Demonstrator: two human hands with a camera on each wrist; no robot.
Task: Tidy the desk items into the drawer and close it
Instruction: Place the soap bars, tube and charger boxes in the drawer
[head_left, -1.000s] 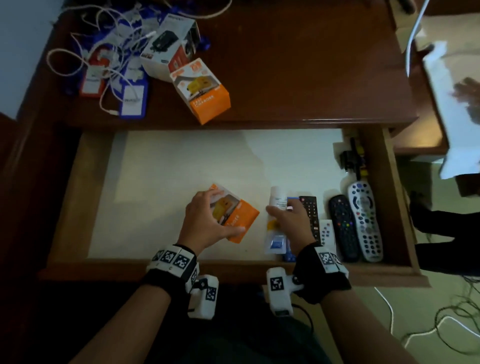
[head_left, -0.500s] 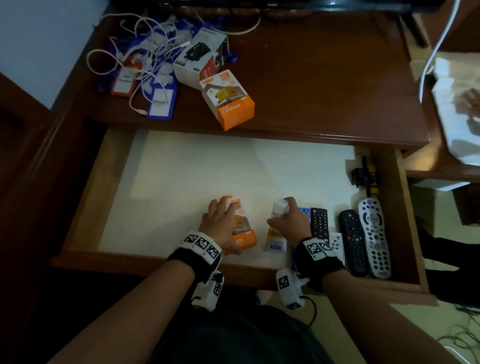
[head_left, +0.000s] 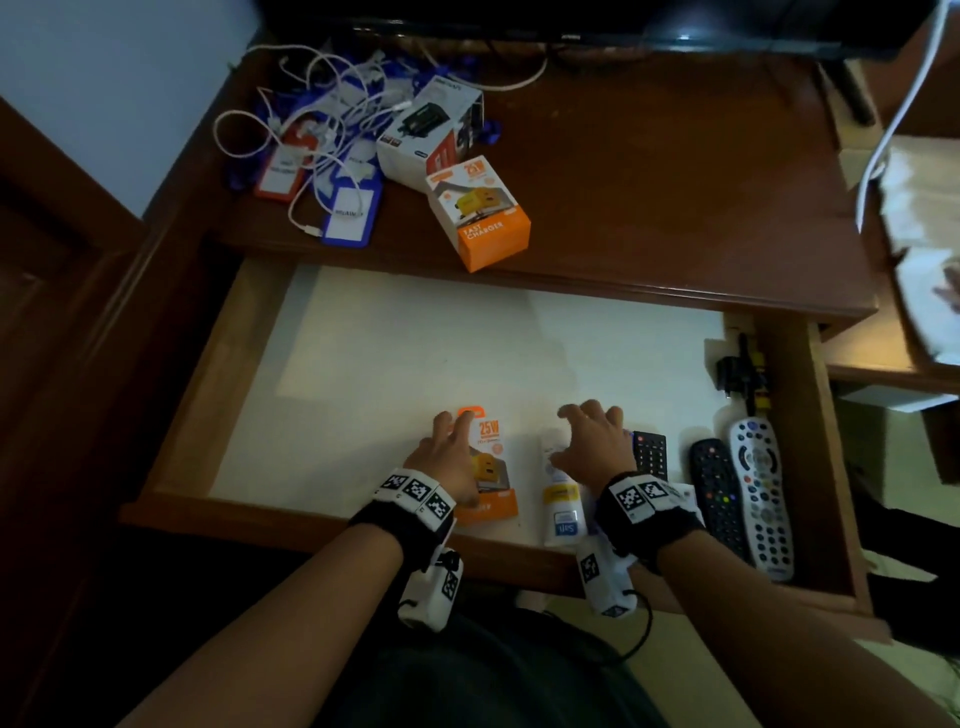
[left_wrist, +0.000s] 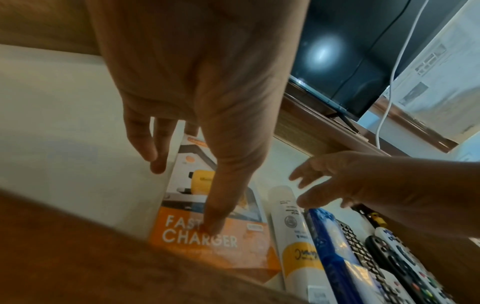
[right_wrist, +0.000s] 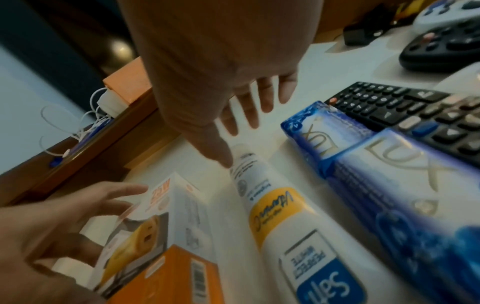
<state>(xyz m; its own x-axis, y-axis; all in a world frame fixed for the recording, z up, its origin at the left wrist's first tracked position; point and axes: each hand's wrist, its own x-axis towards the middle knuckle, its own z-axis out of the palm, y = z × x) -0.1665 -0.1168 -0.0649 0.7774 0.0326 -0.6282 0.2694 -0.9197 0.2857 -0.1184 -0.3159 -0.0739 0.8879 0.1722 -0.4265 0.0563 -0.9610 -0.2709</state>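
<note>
An orange and white charger box (head_left: 491, 470) lies flat on the white floor of the open drawer (head_left: 311, 512), near its front rim. My left hand (head_left: 441, 457) hovers over the box with straight fingers, and the thumb (left_wrist: 215, 224) touches the printed face of the box (left_wrist: 233, 253). To the right lies a white tube (head_left: 558, 501) with a yellow band. My right hand (head_left: 587, 439) is spread open just above the tube (right_wrist: 272, 205), its thumb (right_wrist: 218, 152) near the cap. A blue soap pack (right_wrist: 376, 174) lies beside the tube.
A black remote (head_left: 649, 454), a dark remote (head_left: 719, 493) and a white remote (head_left: 761, 493) fill the drawer's right side. On the desktop sit a second orange charger box (head_left: 478, 213), a white adapter box (head_left: 428, 135) and tangled cables with badge holders (head_left: 322, 156).
My left hand laid the orange box flat and let go of it. My right hand released the white tube and spread its fingers. The head view rose toward the desktop.
</note>
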